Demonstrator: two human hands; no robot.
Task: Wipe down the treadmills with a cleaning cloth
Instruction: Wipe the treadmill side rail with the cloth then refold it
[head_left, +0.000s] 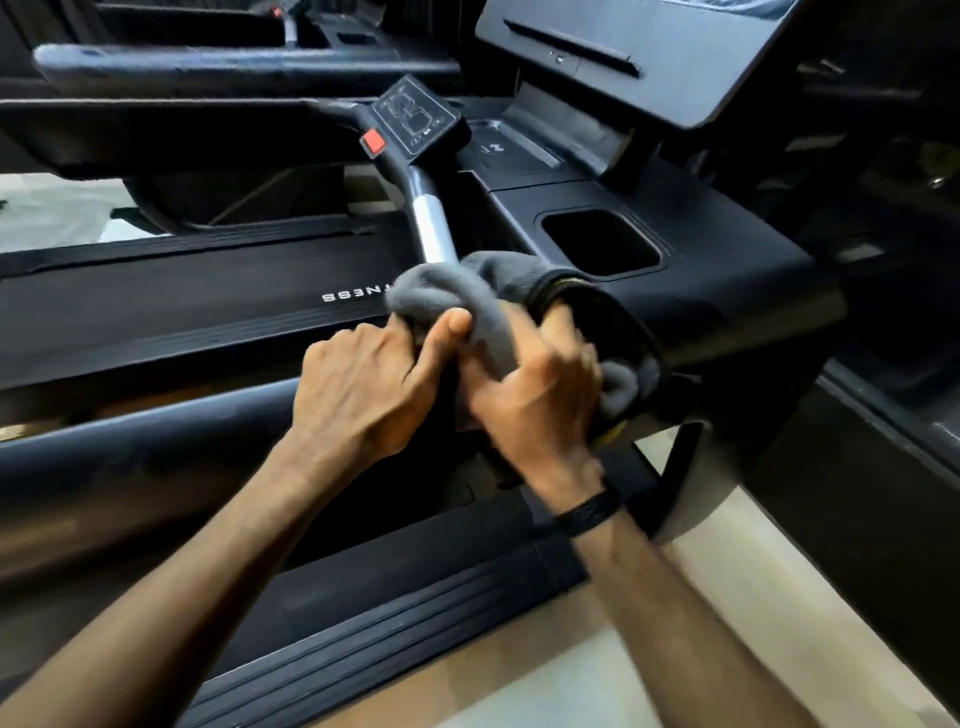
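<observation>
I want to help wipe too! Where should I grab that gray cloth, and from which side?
Grab the gray cloth by its bunched top, coming from above on the belt side. That puffy part sticks up free by the silver bar. Lower down, the left hand pinches it and the right hand holds it, leaving no room there.

On the dark side rail (208, 306) of the treadmill ahead of me I read white letters, upside down from where I stand: "NESS", the front of the word covered by the grey cloth (467, 296). The markings on the small control panel (415, 117) are too faint to read.
</observation>
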